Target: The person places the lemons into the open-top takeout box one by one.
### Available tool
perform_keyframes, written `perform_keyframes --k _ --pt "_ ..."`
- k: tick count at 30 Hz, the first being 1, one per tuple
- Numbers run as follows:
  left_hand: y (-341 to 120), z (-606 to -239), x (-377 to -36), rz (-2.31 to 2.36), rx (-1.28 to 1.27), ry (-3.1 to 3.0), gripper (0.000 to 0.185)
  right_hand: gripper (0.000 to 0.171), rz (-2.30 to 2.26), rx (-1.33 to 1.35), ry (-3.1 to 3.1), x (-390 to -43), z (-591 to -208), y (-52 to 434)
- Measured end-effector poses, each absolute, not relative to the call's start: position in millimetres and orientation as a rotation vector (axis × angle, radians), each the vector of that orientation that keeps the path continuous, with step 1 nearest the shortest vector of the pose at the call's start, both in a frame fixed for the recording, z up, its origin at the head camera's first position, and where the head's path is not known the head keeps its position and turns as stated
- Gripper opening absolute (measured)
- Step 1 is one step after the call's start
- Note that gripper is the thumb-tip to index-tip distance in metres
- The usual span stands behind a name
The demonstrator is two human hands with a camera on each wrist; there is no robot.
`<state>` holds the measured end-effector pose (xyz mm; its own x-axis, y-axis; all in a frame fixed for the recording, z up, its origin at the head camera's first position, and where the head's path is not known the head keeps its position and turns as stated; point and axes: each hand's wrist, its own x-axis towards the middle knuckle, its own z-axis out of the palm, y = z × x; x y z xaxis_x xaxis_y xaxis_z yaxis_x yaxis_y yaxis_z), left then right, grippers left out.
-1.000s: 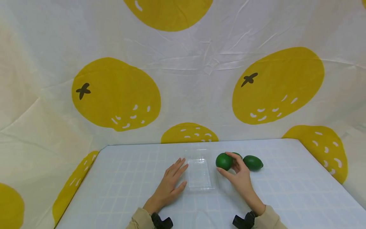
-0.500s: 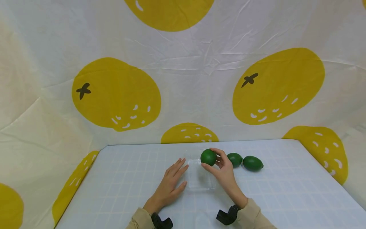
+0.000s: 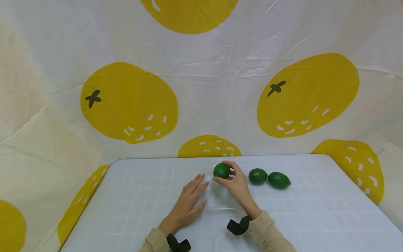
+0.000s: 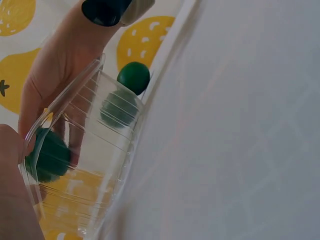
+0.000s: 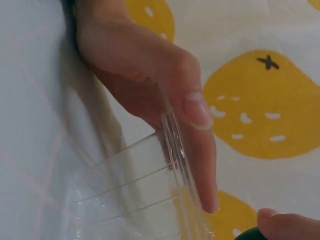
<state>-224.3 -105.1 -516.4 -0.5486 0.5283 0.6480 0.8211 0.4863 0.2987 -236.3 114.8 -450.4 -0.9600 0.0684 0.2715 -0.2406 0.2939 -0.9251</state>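
In the head view my right hand (image 3: pixel 237 183) grips a dark green lime (image 3: pixel 221 170) between thumb and fingers, above the far part of a clear plastic box (image 3: pixel 224 201). The left wrist view shows this lime (image 4: pixel 49 156) near the rim, partly seen through the transparent wall. My left hand (image 3: pixel 187 203) lies along the box's left side with fingers extended, its fingertips at the edge. Seen from the right wrist, the left hand (image 5: pixel 150 65) is beside the box rim (image 5: pixel 175 150), thumb near it. Only a sliver of the held lime (image 5: pixel 250 235) shows there.
Two more limes, one nearer (image 3: pixel 257 176) and one farther right (image 3: pixel 279 180), lie side by side on the table right of the box. A pale checked cloth (image 3: pixel 138 196) covers the table. Behind it hangs a white curtain (image 3: pixel 217 94) printed with yellow fruit.
My right hand has carried the lime leftward from beside the other two limes to over the box. The left hand has stayed in place.
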Motion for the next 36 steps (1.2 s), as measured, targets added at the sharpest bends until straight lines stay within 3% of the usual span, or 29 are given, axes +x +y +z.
perform_keyframes --k 20,36 --pt "-104.2 -517.5 -224.1 -0.824 -1.14 -2.265 0.052 0.055 1.356 0.253 -2.618 -253.0 -464.0 92.8" --pt "-104.6 -514.6 -221.8 -0.82 -1.122 -2.289 0.055 0.053 1.204 0.3 -2.614 -245.8 -464.1 89.8"
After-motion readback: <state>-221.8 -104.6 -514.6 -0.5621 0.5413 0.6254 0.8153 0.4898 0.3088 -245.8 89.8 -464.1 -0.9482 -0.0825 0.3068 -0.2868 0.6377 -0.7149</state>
